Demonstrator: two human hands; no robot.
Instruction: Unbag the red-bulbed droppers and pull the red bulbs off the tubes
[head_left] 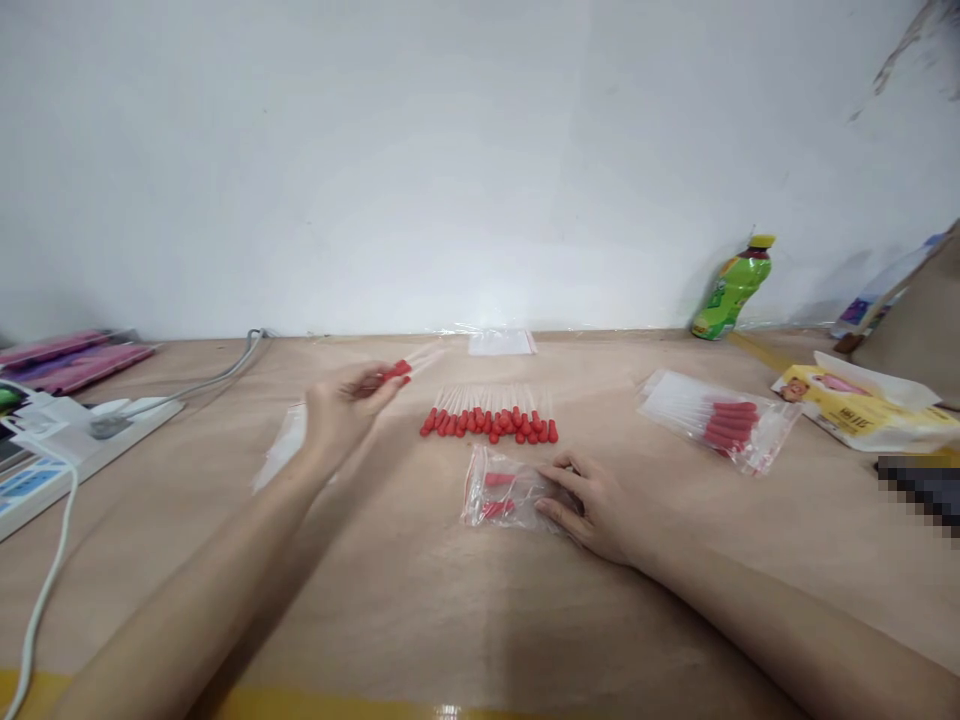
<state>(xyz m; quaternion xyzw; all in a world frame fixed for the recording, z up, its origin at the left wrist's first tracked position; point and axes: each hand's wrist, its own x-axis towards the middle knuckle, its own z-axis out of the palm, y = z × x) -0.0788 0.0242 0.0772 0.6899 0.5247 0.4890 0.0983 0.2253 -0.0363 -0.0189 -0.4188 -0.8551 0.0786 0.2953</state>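
Observation:
In my left hand, closed in a pinch, are droppers with red rubber bulbs; their thin clear stems point right and away from me. My right hand has its thumb and fingers on the right end of a clear zip bag, which has red-bulbed droppers inside. Beyond that bag lies a row of several droppers, bulbs toward me and clear stems toward the wall. Part of another flat clear bag shows behind my left forearm.
At the right lie a filled bag of droppers, a yellow tissue pack and a dark pixelated object. A green bottle leans on the wall. An empty-looking zip bag lies at the back. A power strip with cables stands left.

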